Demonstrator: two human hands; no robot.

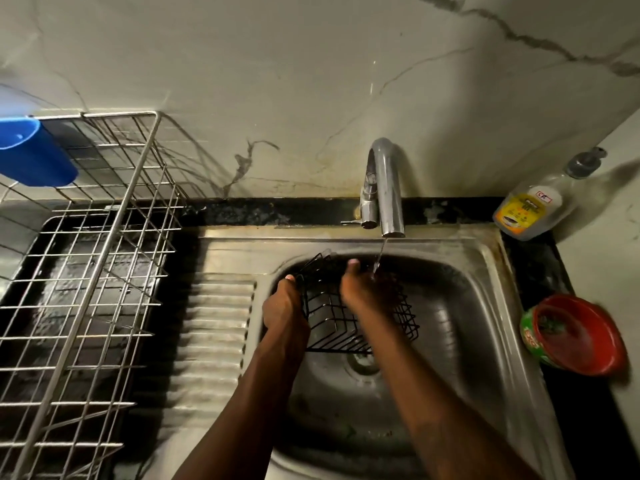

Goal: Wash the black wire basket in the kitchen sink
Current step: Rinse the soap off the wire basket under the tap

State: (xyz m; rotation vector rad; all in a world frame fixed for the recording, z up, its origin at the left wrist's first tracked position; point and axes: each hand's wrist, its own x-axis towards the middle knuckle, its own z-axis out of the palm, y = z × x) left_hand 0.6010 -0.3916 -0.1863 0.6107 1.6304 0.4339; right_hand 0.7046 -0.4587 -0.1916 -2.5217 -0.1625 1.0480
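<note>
Left hand gripping black wire basket rim over steel sink, right hand reaching inside, grip unclear, tap water running

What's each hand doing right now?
Left hand: closed on the black wire basket's left rim.
Right hand: reaching into the basket under the tap water; grip cannot be told.

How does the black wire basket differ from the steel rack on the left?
The black wire basket is small, dark and held tilted in the sink; the steel rack is larger, silvery and stands on the counter. The basket sits under running water; the rack does not. Both are open wire grids.
</note>
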